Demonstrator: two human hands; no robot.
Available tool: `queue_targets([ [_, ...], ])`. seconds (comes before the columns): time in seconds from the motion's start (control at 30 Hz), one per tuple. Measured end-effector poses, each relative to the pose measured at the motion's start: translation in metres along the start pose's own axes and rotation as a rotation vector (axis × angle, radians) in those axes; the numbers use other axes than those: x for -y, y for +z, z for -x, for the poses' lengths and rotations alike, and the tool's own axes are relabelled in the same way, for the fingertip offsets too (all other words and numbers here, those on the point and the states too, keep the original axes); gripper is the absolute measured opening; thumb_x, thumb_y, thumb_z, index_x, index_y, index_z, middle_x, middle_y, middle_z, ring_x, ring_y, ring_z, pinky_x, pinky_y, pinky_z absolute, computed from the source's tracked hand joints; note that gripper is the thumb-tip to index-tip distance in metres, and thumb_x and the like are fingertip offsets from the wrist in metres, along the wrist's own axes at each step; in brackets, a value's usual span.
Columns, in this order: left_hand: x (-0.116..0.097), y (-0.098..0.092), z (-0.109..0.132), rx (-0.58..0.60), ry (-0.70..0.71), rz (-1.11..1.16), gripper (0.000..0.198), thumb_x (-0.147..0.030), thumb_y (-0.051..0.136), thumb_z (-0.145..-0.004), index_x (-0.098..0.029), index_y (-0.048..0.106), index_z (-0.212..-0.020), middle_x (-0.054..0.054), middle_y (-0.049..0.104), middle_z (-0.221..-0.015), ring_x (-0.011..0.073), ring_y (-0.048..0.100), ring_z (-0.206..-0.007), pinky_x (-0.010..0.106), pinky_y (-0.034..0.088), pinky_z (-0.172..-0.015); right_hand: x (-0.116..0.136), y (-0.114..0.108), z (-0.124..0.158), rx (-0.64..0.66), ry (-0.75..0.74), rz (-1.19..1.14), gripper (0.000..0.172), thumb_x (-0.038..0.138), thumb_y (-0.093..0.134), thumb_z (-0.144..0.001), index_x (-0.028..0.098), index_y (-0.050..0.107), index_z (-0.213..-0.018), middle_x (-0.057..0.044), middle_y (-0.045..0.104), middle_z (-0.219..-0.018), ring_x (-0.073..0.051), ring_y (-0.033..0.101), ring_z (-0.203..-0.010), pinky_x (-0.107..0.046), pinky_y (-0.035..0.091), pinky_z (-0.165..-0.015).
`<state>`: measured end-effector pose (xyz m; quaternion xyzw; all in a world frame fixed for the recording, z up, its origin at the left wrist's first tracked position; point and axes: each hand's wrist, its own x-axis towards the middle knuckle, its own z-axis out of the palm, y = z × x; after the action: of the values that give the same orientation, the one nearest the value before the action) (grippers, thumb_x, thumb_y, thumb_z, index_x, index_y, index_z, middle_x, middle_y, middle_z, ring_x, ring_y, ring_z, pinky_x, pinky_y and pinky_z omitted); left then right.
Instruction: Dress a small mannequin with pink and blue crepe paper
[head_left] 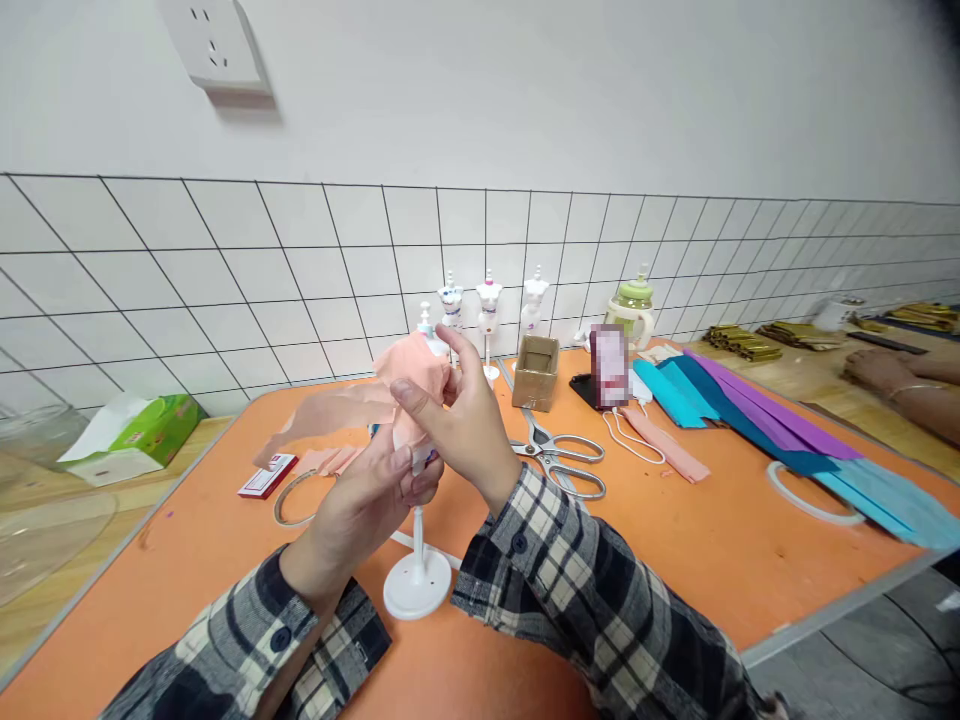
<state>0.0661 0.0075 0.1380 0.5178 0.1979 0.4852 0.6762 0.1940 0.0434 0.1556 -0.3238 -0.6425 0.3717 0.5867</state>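
A small white mannequin stand (417, 585) rests on the orange mat (675, 560) just in front of me. Its torso is wrapped in peach crepe paper (409, 370), whose loose strip trails off to the left. My left hand (371, 495) is closed around the figure's waist from below. My right hand (465, 415) presses the paper against the torso, thumb on the front and fingers curled behind it.
Scissors (559, 455) lie right of my hands, with a small cardboard box (535, 370) and three mini mannequins (489, 305) behind. Teal and purple paper strips (750, 415) spread at right. A tissue pack (135, 430) sits far left. Another person's hand (877, 372) rests at far right.
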Motion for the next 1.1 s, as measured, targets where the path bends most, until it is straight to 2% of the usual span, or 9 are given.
queue_targets([
  [0.07,-0.001,-0.003,0.001,-0.020,-0.015,0.051,0.028,-0.043,0.069,-0.082,-0.018,0.062,-0.092,-0.001,0.046,-0.077,0.0094,0.040,-0.060,0.022,0.037,-0.052,0.001,-0.004,-0.001,-0.029,-0.109,0.076,0.080,0.052,0.062,-0.088,0.028,0.021,-0.152,-0.012,0.056,-0.131,-0.023,0.060,-0.110,-0.037,0.056,-0.087],
  [0.13,-0.005,-0.004,0.002,-0.047,-0.022,0.108,0.035,-0.050,0.066,-0.083,-0.017,0.062,-0.095,0.001,0.047,-0.080,0.0109,0.042,-0.062,0.022,0.038,-0.052,0.006,-0.013,-0.002,-0.056,-0.298,0.242,0.074,0.050,0.062,-0.089,0.031,0.027,-0.151,-0.011,0.043,-0.146,-0.025,0.051,-0.126,-0.043,0.051,-0.098],
  [0.23,-0.010,-0.003,0.002,-0.041,-0.013,0.145,0.050,-0.063,0.062,-0.080,-0.017,0.062,-0.100,0.002,0.048,-0.083,0.0130,0.044,-0.066,0.023,0.040,-0.052,0.017,-0.031,-0.003,0.052,-0.590,0.605,0.041,0.040,0.061,-0.092,0.037,0.056,-0.132,-0.001,0.036,-0.153,-0.029,0.031,-0.142,-0.053,0.031,-0.115],
  [0.3,-0.011,-0.002,0.002,-0.015,-0.022,0.152,0.055,-0.067,0.061,-0.079,-0.018,0.062,-0.104,0.002,0.047,-0.084,0.0129,0.044,-0.066,0.023,0.040,-0.052,0.023,-0.042,-0.004,0.139,-0.687,0.776,0.026,0.033,0.060,-0.093,0.037,0.067,-0.117,0.004,0.034,-0.155,-0.030,0.022,-0.146,-0.057,0.021,-0.118],
  [0.5,-0.005,-0.004,-0.001,0.019,-0.130,0.162,0.056,-0.070,0.053,-0.083,-0.017,0.063,-0.100,0.003,0.051,-0.082,0.0107,0.042,-0.059,0.021,0.034,-0.046,0.027,-0.054,-0.005,0.213,-0.690,0.805,0.011,0.032,0.065,-0.089,0.032,0.075,-0.093,0.006,0.033,-0.156,-0.032,0.018,-0.147,-0.061,0.016,-0.117],
  [0.73,-0.004,-0.004,-0.002,-0.039,-0.152,0.176,0.054,-0.068,0.052,-0.083,-0.019,0.059,-0.107,0.001,0.046,-0.074,0.0136,0.043,-0.060,0.023,0.034,-0.047,0.027,-0.044,-0.004,0.220,-0.606,0.639,0.012,0.019,0.063,-0.086,0.024,0.074,-0.082,-0.002,0.047,-0.146,-0.027,0.032,-0.143,-0.052,0.024,-0.118],
  [0.83,-0.002,-0.002,-0.001,-0.043,-0.113,0.115,0.032,-0.044,0.065,-0.078,-0.019,0.058,-0.097,0.000,0.044,-0.073,0.0136,0.042,-0.062,0.023,0.033,-0.049,0.025,-0.039,-0.004,0.167,-0.596,0.589,0.008,0.021,0.064,-0.085,0.023,0.072,-0.082,-0.003,0.045,-0.147,-0.027,0.031,-0.143,-0.050,0.026,-0.118],
  [0.93,0.003,0.000,-0.002,-0.058,-0.075,-0.019,0.027,-0.021,0.070,-0.065,-0.019,0.055,-0.088,-0.002,0.042,-0.071,0.0110,0.037,-0.061,0.022,0.031,-0.050,0.022,-0.036,-0.004,0.089,-0.608,0.562,0.005,0.024,0.066,-0.083,0.022,0.070,-0.080,-0.002,0.039,-0.152,-0.028,0.026,-0.145,-0.053,0.023,-0.118],
  [1.1,0.013,0.003,-0.005,-0.143,-0.028,-0.229,0.034,-0.036,0.075,-0.076,-0.019,0.045,-0.075,-0.007,0.034,-0.063,0.0079,0.024,-0.053,0.021,0.024,-0.048,0.019,-0.030,-0.004,0.044,-0.542,0.517,0.006,0.025,0.064,-0.084,0.022,0.067,-0.080,-0.004,0.039,-0.151,-0.028,0.033,-0.142,-0.052,0.026,-0.117],
])
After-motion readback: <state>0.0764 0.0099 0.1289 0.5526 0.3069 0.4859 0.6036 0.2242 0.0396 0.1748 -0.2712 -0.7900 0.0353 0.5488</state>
